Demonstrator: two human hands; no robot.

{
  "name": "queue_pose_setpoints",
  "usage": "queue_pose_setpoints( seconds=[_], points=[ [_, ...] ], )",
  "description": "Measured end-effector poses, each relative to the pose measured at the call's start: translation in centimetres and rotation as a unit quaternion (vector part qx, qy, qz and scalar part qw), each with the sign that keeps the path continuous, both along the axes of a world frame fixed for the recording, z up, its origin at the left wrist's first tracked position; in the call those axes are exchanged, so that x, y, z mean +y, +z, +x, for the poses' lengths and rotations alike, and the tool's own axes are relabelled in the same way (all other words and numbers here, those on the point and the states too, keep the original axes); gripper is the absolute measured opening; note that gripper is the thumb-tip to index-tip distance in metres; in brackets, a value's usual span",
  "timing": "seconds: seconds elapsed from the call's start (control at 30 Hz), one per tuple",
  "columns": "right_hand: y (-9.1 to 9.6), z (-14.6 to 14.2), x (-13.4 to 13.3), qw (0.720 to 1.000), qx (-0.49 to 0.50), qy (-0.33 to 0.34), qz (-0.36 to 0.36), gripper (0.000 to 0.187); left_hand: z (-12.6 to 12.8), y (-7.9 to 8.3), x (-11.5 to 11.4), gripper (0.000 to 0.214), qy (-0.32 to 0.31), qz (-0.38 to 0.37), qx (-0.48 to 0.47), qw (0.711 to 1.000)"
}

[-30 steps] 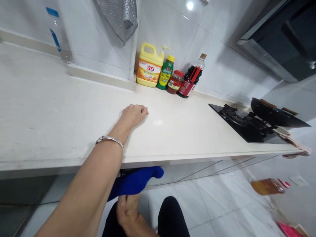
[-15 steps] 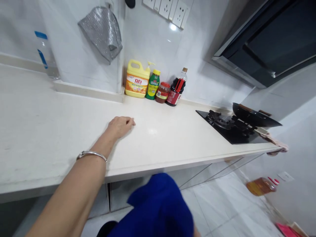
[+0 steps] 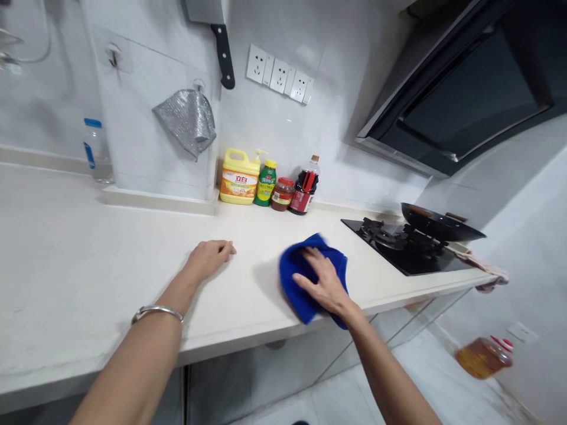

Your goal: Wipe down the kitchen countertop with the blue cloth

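My right hand [image 3: 322, 282] lies flat with spread fingers on a blue cloth [image 3: 296, 286] spread on the white countertop [image 3: 88, 248], near its front edge. My left hand [image 3: 209, 257] rests on the counter to the left of the cloth, fingers loosely curled and nothing in them; a silver bangle [image 3: 156, 310] sits on that wrist.
At the back wall stand a yellow detergent jug [image 3: 240, 184], a green bottle [image 3: 265, 183], a red jar [image 3: 282, 194] and a dark sauce bottle [image 3: 304, 188]. A black gas hob [image 3: 398, 245] with a wok [image 3: 438, 222] is at the right. A silver cloth [image 3: 188, 121] hangs above. An oil bottle [image 3: 484, 356] stands on the floor.
My right hand has brought the blue cloth up from below the counter edge and laid it on the countertop. My view has risen. The left hand stays in place.
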State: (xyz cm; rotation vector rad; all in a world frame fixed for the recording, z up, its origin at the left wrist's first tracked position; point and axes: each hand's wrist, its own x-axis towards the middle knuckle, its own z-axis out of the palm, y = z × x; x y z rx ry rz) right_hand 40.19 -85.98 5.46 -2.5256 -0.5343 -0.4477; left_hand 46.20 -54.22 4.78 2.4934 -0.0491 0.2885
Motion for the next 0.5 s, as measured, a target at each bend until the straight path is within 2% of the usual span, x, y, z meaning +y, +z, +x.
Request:
queue_pose_setpoints(
  seconds=[0.07,0.17,0.23,0.33,0.5],
  points=[
    [-0.7,1.8,1.0,0.989,0.098,0.011,-0.112,0.074,-0.2,0.1,-0.1,0.052,0.002,0.009,0.0,1.0],
    [-0.9,2.9,1.3,0.968,0.156,0.027,-0.196,0.091,-0.3,0.2,-0.4,0.049,0.006,0.028,0.007,1.0],
    [-0.6,3.8,0.9,0.959,0.178,0.06,-0.214,0.099,-0.2,0.2,-0.5,0.049,0.011,0.041,0.014,0.999],
    [-0.2,6.7,0.7,0.948,0.211,0.082,-0.223,0.094,0.0,0.1,-0.6,0.048,0.022,0.059,0.024,0.998],
    [-0.3,12.2,3.3,0.945,0.232,-0.034,-0.229,0.085,0.1,-0.1,-1.0,0.049,0.043,0.084,0.023,0.995]
  ],
)
